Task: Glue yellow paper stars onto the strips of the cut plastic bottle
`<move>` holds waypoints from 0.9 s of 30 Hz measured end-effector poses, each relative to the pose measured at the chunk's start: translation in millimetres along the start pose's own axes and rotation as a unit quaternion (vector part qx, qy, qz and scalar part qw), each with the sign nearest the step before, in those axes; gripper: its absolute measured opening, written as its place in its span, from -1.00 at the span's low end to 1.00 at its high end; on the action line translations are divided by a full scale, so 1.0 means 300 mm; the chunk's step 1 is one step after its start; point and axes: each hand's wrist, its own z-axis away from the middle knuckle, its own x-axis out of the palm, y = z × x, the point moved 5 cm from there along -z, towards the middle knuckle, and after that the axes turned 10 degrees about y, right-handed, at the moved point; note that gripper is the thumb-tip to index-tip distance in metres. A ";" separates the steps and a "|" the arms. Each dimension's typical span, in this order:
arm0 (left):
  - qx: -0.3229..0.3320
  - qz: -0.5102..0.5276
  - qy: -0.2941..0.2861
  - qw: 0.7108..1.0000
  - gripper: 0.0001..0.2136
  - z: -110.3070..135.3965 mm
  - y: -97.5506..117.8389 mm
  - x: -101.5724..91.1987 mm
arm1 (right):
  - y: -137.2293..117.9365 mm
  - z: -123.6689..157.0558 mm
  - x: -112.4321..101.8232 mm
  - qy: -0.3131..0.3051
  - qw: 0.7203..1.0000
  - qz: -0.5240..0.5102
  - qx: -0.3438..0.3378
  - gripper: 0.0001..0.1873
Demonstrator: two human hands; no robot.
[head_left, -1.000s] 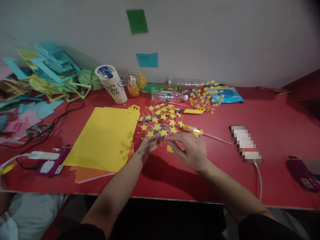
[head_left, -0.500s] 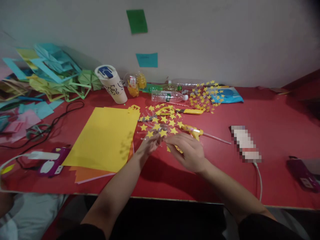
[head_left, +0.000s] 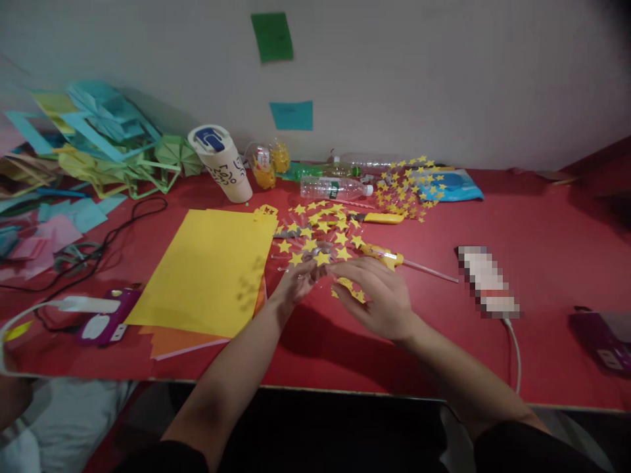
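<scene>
A clear plastic piece with many thin strips, each tipped with a yellow paper star [head_left: 309, 246], is held above the red table by my left hand [head_left: 302, 279]. My left fingers close around its lower part, which they partly hide. Beside it, my right hand [head_left: 377, 295] is bent inward with its fingers stretched toward the nearest star and the thumb apart. Whether its fingertips touch the piece I cannot tell. Loose yellow star cutouts [head_left: 349, 289] lie behind the right thumb. Just past that hand is a yellow glue gun [head_left: 382, 255] with a clear glue stick [head_left: 431, 270].
Yellow paper sheets [head_left: 207, 276] lie on the left. Behind are a yellow cutter [head_left: 384, 218], a plastic bottle [head_left: 335, 189], another starred piece [head_left: 409, 187] and a tumbler [head_left: 224, 167]. Folded paper shapes [head_left: 108, 131] fill the far left; a blurred-out phone-like device [head_left: 488, 282] lies right.
The right hand has shifted slightly right, and its thumb has spread from the fingers, showing more of the loose stars. The left hand still holds the starred piece.
</scene>
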 end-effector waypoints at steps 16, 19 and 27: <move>-0.016 -0.023 -0.023 0.999 -0.74 0.009 0.021 0.024 | -0.012 -0.013 -0.040 -0.070 0.988 0.072 -0.119 -0.81; -0.009 -0.022 -0.036 0.999 -0.70 0.016 0.029 0.035 | -0.010 -0.007 -0.029 -0.076 0.987 0.072 -0.119 -0.83; 0.017 -0.019 -0.015 1.000 -0.72 0.023 0.048 0.043 | -0.011 -0.012 -0.003 -0.073 0.982 0.096 -0.145 -0.90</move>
